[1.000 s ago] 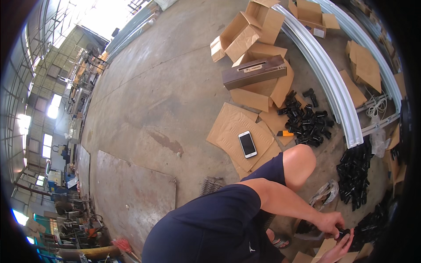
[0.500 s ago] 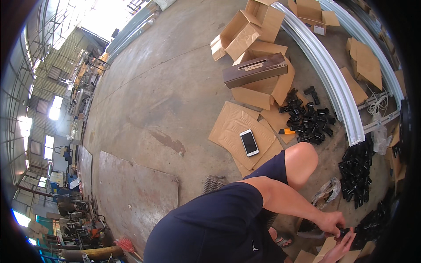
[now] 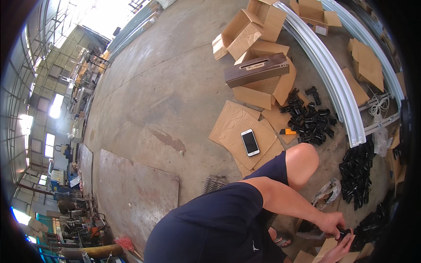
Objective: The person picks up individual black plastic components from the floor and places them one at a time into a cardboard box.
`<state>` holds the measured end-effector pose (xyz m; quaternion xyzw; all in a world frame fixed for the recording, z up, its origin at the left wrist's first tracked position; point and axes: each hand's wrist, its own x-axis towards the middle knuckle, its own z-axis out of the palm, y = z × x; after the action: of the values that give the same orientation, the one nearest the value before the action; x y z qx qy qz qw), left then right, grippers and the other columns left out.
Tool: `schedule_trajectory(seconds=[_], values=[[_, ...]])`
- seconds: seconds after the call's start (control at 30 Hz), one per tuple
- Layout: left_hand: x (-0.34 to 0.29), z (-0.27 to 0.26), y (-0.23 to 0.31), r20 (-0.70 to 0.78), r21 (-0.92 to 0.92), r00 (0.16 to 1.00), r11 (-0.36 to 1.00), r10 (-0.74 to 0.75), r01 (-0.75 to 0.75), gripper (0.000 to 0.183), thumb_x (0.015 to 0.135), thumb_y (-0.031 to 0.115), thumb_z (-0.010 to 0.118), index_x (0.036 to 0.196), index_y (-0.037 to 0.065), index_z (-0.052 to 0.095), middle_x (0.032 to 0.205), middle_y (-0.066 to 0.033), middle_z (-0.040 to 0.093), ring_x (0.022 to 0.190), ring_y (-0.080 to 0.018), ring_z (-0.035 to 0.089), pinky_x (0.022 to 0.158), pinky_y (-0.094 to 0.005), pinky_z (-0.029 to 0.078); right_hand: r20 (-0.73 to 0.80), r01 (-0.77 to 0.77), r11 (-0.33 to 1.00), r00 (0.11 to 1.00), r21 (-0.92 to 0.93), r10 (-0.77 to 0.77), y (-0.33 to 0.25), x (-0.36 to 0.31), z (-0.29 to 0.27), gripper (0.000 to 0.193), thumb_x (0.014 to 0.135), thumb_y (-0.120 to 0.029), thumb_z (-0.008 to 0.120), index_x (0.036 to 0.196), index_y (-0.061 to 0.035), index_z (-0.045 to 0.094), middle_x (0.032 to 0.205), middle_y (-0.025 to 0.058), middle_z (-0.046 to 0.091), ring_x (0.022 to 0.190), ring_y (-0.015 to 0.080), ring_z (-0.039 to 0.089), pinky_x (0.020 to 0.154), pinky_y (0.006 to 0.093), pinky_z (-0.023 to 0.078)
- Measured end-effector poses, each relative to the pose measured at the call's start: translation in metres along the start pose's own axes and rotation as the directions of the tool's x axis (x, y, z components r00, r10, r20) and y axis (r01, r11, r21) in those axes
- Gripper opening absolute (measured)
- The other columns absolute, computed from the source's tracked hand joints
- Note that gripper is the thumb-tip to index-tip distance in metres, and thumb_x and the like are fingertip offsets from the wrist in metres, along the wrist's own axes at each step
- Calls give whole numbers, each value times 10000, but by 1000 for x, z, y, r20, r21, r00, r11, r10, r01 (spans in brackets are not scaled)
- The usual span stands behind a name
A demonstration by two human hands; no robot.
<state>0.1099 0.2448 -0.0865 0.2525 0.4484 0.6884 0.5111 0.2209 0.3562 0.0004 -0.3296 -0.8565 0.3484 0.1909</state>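
I sit on a concrete floor, my bare knee (image 3: 302,158) raised. My left hand (image 3: 330,221) reaches down past the knee to the lower right and grips a small black plastic part (image 3: 344,232). My right hand (image 3: 338,250) comes up from the lower edge and holds the same part from below. Both hands meet just left of a heap of black parts (image 3: 372,224). The part itself is mostly hidden by my fingers.
More black parts lie in piles (image 3: 308,122) (image 3: 357,175). A white phone (image 3: 250,142) rests on flattened cardboard (image 3: 232,129), next to a yellow cutter (image 3: 288,131). Open cardboard boxes (image 3: 254,26), a long brown box (image 3: 256,70), curved metal rails (image 3: 337,87) and a steel floor plate (image 3: 136,193) surround me.
The view has shifted slightly. My hands stay together on the black part at the lower right, with only small finger movement.
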Motion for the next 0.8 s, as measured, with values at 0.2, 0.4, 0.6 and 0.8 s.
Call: schedule_trajectory(seconds=[0.2,0.4,0.6,0.8], values=[[8,2,-12,-58,113,992,988,114,-107,250,789,30,780,1000,-66,688,817,-122,728,728,-200,703,621,-345,559,-50,38,999,998,-21,-39,-10,-1,0,404,1016,-306,612,1063,87,691,958,246,709,850,354,669,760,418,548],[5,1,-4,-72,123,991,987,110,-100,268,769,38,794,989,-67,683,816,-123,727,769,-213,698,666,-356,548,-65,13,996,998,91,-7,7,1,3,426,1021,-318,609,1095,95,682,957,238,712,830,341,669,734,405,550],[-2,-2,9,-56,3,996,998,68,-67,193,786,2,756,952,-59,681,786,-104,718,686,-160,691,587,-324,542,-34,85,996,996,39,-84,-5,-1,1,433,1018,-324,621,1133,90,677,996,256,708,889,366,668,793,424,536],[5,0,3,-22,-16,997,997,74,-74,175,792,-7,743,947,-58,681,783,-99,718,667,-155,698,567,-312,547,-49,85,992,996,96,-81,5,0,0,436,1009,-310,639,1147,103,670,1043,280,708,924,394,667,825,442,530]])
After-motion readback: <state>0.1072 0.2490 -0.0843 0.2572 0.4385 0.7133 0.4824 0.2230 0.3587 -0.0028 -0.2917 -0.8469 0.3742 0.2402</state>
